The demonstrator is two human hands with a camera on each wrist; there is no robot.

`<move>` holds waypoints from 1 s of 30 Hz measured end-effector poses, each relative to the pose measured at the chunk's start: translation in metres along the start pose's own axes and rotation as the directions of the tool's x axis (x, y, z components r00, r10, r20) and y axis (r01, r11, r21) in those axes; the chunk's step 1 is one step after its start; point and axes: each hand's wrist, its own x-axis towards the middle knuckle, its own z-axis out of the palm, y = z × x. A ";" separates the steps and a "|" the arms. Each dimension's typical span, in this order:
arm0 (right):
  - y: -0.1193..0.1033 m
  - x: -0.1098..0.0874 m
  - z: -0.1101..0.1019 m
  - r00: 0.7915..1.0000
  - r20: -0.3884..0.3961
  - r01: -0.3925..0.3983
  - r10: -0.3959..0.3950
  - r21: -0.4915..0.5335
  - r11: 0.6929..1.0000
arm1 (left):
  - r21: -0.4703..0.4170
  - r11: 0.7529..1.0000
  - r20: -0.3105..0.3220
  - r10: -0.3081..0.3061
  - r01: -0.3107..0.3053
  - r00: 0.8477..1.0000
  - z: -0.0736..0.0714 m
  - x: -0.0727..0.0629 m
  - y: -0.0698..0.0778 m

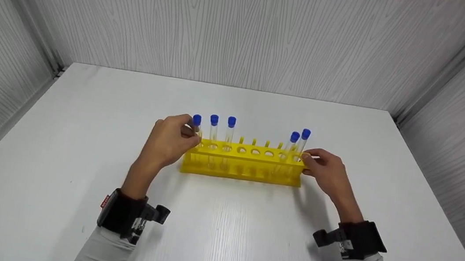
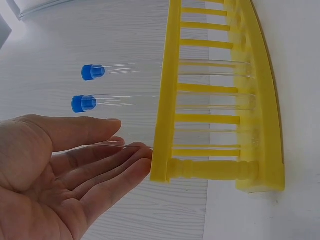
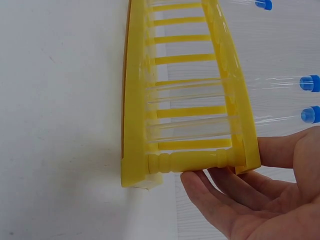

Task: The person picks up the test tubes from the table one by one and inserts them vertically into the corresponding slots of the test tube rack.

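A yellow test tube rack point(image 1: 246, 159) stands upright on the white table, carrying several clear tubes with blue caps. My left hand point(image 1: 170, 139) is at its left end, thumb and fingers pinching the leftmost test tube point(image 1: 197, 120) above the top plate; in the left wrist view, the hand point(image 2: 75, 170) hides that tube's cap. Two more tubes point(image 2: 95, 72) stand beside it. At the opposite end, my right hand point(image 1: 328, 171) grips the rack's corner, the thumb above the top plate and fingers point(image 3: 197, 190) under it, by the end post point(image 3: 195, 161). Two tilted tubes point(image 1: 294, 137) lean close by.
Several free holes point(image 1: 255, 151) lie mid-rack, with short yellow pegs point(image 1: 254, 142) behind them. Grey wood-grain panels point(image 1: 245, 30) enclose the white table point(image 1: 228, 236) at the back and sides. Both wrists carry black camera straps point(image 1: 122, 214).
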 end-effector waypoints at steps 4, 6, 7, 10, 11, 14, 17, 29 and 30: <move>0.001 0.000 0.000 1.000 0.000 -0.002 0.002 0.006 1.000 | 0.005 1.000 0.007 0.000 0.000 1.000 0.000 0.000 -0.001; 0.001 -0.001 0.000 1.000 -0.001 -0.007 0.007 0.012 1.000 | 0.006 1.000 0.016 0.000 0.000 1.000 0.001 0.000 -0.001; 0.002 -0.001 0.001 1.000 -0.001 -0.009 0.009 0.015 1.000 | 0.006 1.000 0.020 -0.001 0.001 1.000 0.001 0.000 -0.001; 0.002 0.000 0.002 1.000 0.002 -0.005 0.005 0.027 1.000 | 0.018 1.000 0.024 -0.007 0.007 1.000 0.000 0.000 -0.002; 0.002 0.000 0.003 1.000 0.003 -0.003 0.003 0.029 1.000 | 0.022 1.000 0.025 -0.011 0.010 1.000 -0.001 0.000 -0.002; 0.002 0.001 0.003 1.000 0.002 -0.001 0.001 0.027 1.000 | 0.035 0.999 0.027 -0.020 0.019 0.999 -0.001 0.000 -0.002; 0.001 0.001 0.002 1.000 -0.007 -0.009 0.009 0.025 1.000 | 0.034 0.999 0.034 -0.024 0.023 0.999 -0.001 0.001 -0.001; -0.001 0.000 0.000 1.000 -0.004 -0.026 0.026 0.013 1.000 | 0.030 0.999 0.054 -0.044 0.043 0.998 -0.001 0.001 0.000; -0.001 0.000 0.000 1.000 -0.005 -0.026 0.026 0.010 1.000 | 0.031 0.999 0.054 -0.044 0.042 0.998 -0.001 0.001 0.000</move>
